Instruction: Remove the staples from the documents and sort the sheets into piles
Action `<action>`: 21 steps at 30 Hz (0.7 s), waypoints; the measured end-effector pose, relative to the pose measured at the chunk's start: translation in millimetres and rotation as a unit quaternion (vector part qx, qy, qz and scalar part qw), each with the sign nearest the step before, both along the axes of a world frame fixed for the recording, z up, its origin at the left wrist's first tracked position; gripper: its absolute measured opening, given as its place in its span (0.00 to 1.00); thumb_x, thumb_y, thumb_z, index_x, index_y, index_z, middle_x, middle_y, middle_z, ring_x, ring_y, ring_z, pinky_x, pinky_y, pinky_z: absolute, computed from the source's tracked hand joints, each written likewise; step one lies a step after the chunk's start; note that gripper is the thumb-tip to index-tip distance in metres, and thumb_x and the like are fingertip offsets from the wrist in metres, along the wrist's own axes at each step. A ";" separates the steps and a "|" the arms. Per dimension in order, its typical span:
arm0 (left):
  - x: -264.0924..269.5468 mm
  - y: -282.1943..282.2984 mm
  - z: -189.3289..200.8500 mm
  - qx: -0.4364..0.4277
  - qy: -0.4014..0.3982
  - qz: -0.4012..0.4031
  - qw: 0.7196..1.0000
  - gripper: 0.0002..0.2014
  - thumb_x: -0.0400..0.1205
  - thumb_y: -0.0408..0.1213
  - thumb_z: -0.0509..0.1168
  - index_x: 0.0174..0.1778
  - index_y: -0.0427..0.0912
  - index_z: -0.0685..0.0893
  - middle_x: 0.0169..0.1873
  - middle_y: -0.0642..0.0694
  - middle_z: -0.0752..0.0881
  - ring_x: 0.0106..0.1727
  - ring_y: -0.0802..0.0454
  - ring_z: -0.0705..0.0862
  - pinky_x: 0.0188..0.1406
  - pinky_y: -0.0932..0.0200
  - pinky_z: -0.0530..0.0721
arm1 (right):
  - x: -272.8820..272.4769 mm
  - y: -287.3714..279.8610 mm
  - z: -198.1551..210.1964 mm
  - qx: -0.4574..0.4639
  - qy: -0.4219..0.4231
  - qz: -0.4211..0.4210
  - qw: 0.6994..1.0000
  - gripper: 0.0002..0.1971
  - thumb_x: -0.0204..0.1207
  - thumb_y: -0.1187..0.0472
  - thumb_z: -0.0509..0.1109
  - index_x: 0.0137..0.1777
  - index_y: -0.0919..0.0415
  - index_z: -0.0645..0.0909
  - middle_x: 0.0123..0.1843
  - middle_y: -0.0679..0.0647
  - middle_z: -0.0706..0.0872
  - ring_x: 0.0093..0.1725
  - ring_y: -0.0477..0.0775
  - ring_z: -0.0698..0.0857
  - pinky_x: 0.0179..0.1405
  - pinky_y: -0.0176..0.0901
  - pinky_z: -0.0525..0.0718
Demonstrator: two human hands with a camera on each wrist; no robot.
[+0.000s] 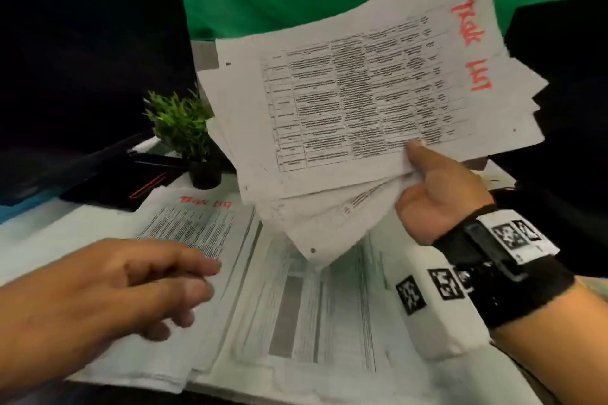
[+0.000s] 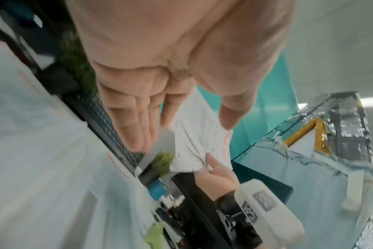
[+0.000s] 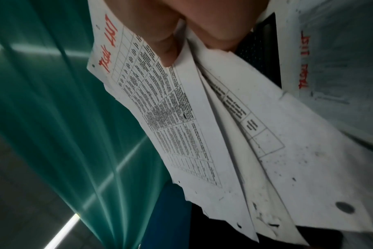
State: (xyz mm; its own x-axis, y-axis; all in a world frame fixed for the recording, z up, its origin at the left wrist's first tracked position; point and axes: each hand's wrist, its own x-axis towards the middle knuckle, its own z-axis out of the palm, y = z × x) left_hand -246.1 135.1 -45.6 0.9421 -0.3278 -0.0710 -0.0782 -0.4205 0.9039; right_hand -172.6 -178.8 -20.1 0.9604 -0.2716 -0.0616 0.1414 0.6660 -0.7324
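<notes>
The left hand (image 1: 108,286) floats low over the piles (image 1: 204,240) with loose fingers holding nothing, while up and to its right the right hand (image 1: 437,194) pinches a fan of sheets (image 1: 345,108) by the bottom edge, long side tilting up.
</notes>
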 end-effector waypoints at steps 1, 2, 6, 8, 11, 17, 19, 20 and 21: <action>5.5 -13.0 3.1 -0.047 0.034 -0.016 0.998 0.27 0.57 0.65 0.82 0.53 0.64 0.93 0.50 0.51 0.95 0.49 0.52 0.94 0.49 0.50 0.91 | -1.7 2.5 1.9 0.013 -0.006 0.005 1.000 0.10 0.88 0.63 0.62 0.51 0.62 0.85 0.41 0.58 0.94 0.36 0.56 0.94 0.42 0.57 0.92; 10.8 -29.0 10.8 -0.083 0.038 -0.052 0.994 0.28 0.58 0.61 0.79 0.56 0.62 0.92 0.54 0.53 0.94 0.55 0.54 0.93 0.56 0.49 0.89 | -2.5 5.2 1.2 0.019 -0.012 0.017 1.000 0.09 0.88 0.63 0.62 0.52 0.62 0.85 0.43 0.60 0.94 0.38 0.58 0.94 0.43 0.61 0.91; 38.8 -66.4 23.3 -0.263 0.009 0.080 0.961 0.19 0.76 0.44 0.74 0.63 0.49 0.89 0.58 0.51 0.93 0.64 0.43 0.90 0.63 0.53 0.85 | -7.6 13.8 -0.9 0.022 -0.002 0.014 1.000 0.11 0.85 0.64 0.65 0.63 0.63 0.84 0.56 0.61 0.93 0.53 0.61 0.93 0.57 0.62 0.90; 53.1 -66.3 21.7 -0.340 0.011 0.119 0.933 0.16 0.83 0.36 0.70 0.68 0.44 0.87 0.60 0.44 0.91 0.63 0.37 0.89 0.57 0.65 0.86 | -8.2 11.9 -3.6 0.026 -0.004 0.019 0.999 0.11 0.85 0.63 0.66 0.63 0.63 0.84 0.54 0.60 0.93 0.52 0.59 0.93 0.49 0.59 0.92; 61.3 -71.8 13.8 -0.392 0.035 0.111 0.913 0.16 0.87 0.31 0.63 0.71 0.38 0.85 0.63 0.40 0.91 0.63 0.39 0.90 0.61 0.45 0.90 | -6.3 6.4 -11.4 0.021 -0.002 0.014 1.000 0.11 0.85 0.63 0.66 0.64 0.62 0.85 0.56 0.59 0.93 0.50 0.55 0.94 0.40 0.51 0.93; 97.2 -60.9 -16.4 -0.354 0.063 0.205 0.910 0.16 0.86 0.28 0.66 0.70 0.36 0.84 0.58 0.42 0.93 0.60 0.41 0.92 0.45 0.52 0.94 | -5.0 -30.7 -4.9 -0.267 0.065 0.065 0.959 0.13 0.81 0.59 0.72 0.62 0.63 0.85 0.53 0.59 0.93 0.50 0.57 0.92 0.55 0.53 0.91; 104.1 -58.5 -29.0 -0.345 0.094 0.223 0.907 0.14 0.86 0.27 0.66 0.68 0.37 0.85 0.57 0.42 0.93 0.58 0.43 0.92 0.42 0.53 0.94 | -4.1 -57.2 -2.8 -0.503 0.139 0.090 0.848 0.14 0.78 0.54 0.75 0.58 0.63 0.86 0.53 0.62 0.90 0.49 0.57 0.88 0.57 0.53 0.89; 103.8 -60.0 -34.5 -0.338 0.111 0.222 0.908 0.13 0.86 0.26 0.65 0.65 0.38 0.87 0.57 0.42 0.93 0.55 0.45 0.93 0.42 0.54 0.94 | -5.1 -68.1 -5.5 -0.649 0.171 0.111 0.733 0.17 0.78 0.50 0.75 0.57 0.63 0.86 0.55 0.62 0.89 0.50 0.56 0.86 0.58 0.53 0.87; 102.8 -62.1 -40.8 -0.328 0.132 0.221 0.909 0.12 0.87 0.26 0.64 0.62 0.40 0.87 0.56 0.41 0.93 0.51 0.47 0.93 0.41 0.56 0.94 | -4.9 -77.1 -12.8 -0.770 0.188 0.136 0.594 0.21 0.76 0.43 0.75 0.59 0.60 0.85 0.57 0.59 0.88 0.52 0.55 0.84 0.59 0.52 0.86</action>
State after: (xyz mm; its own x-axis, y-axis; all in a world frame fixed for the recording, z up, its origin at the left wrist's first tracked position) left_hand -143.4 73.0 -86.5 0.9706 0.0261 -0.2394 0.2230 0.2782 0.9343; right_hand -177.5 -255.8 -32.9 0.9787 -0.1220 -0.1650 -0.1846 -0.8744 -0.4487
